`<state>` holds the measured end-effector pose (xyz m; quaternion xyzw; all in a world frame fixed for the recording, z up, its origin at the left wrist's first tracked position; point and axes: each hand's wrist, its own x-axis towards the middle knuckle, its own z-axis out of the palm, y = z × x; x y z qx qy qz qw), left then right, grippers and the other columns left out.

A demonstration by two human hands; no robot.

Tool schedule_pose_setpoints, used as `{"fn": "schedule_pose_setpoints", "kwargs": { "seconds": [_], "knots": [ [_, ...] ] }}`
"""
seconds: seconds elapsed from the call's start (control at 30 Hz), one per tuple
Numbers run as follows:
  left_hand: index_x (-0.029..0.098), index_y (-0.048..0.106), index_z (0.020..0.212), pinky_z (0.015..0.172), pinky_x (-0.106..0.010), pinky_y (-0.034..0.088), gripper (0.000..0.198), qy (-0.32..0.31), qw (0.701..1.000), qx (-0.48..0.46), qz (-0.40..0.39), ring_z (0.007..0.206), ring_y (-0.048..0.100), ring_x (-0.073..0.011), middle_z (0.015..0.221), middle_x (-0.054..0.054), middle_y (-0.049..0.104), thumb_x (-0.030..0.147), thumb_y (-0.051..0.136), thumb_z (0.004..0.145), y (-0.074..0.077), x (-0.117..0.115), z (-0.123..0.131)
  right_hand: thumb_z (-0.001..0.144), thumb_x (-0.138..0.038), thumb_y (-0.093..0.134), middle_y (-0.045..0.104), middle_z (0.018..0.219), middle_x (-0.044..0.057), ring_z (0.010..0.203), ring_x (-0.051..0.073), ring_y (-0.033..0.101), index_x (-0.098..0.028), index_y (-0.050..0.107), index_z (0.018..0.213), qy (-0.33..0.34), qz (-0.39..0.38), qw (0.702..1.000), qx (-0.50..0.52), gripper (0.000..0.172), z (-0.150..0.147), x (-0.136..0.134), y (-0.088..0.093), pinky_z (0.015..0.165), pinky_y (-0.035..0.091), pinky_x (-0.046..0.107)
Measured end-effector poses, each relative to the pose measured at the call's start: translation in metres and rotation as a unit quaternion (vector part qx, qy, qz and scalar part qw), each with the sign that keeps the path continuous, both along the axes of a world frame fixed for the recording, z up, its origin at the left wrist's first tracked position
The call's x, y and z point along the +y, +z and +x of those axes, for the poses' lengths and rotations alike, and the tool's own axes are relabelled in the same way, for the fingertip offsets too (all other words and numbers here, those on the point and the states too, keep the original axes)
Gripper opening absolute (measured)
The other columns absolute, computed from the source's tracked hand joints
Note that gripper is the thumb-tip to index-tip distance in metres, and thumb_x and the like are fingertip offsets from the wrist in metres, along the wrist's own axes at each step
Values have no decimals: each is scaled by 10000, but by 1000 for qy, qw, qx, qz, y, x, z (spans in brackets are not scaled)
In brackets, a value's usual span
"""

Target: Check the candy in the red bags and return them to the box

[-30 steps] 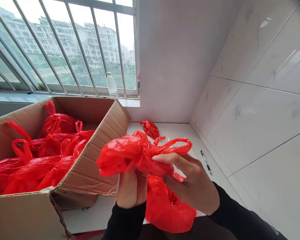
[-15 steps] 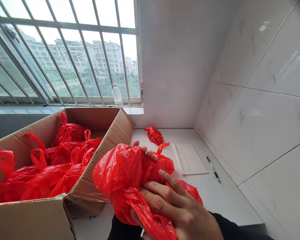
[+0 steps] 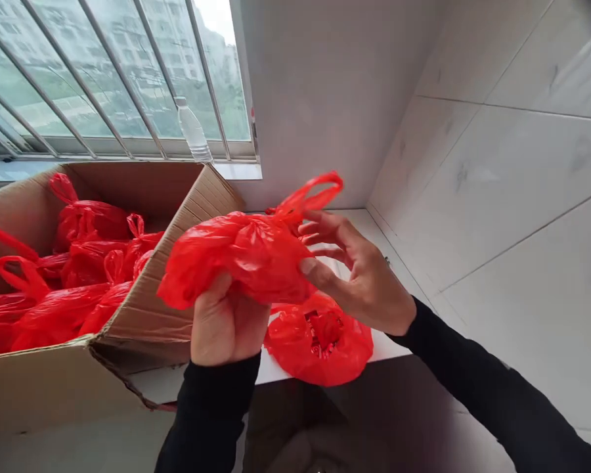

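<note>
A tied red plastic bag (image 3: 243, 256), full and lumpy, lies across the palm of my left hand (image 3: 226, 315). The left thumb presses its near side, and the left fingers are hidden beneath it. One loop handle sticks up at its right end. There my right hand (image 3: 352, 269) is half curled, fingers apart, with the thumb tip at the bag's edge. Below, an open-mouthed red plastic bag (image 3: 295, 345) rests on the white table (image 3: 394, 348), showing small red packets inside.
On the left, a cardboard box (image 3: 162, 282) contains several tied red bags (image 3: 93, 220). A clear plastic bottle (image 3: 193, 131) leans on the sill of the barred window. A tiled wall (image 3: 512, 217) rises along the right.
My view has tipped downward. The held bag has turned, its handle now pointing to the upper right. My right hand has moved off its near side to its right end.
</note>
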<state>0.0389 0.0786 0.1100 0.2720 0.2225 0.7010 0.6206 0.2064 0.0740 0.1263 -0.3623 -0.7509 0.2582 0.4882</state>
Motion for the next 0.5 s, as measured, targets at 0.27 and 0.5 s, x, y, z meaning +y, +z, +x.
{"fn": "schedule_pose_setpoints", "kwargs": {
  "seconds": [0.27, 0.5],
  "knots": [
    [265, 711, 1061, 1099, -420, 458, 279, -54, 986, 149, -52, 1298, 535, -278, 1162, -3, 721, 205, 721, 790, 6, -22, 23, 845, -177, 668, 686, 1199, -17, 1070, 195, 667, -290, 579, 1290, 48, -45, 997, 42, 468, 12, 12, 0, 953, 553, 351],
    [297, 683, 1162, 1174, -397, 341, 453, 7, 902, 426, -68, 1330, 488, -303, 1235, 6, 679, 348, 812, 731, -16, -40, -1, 894, -247, 602, 709, 997, -46, 1035, 181, 681, -258, 656, 1006, -14, -151, 965, 213, 125, 56, 39, -18, 894, 570, 344]
  ]
}}
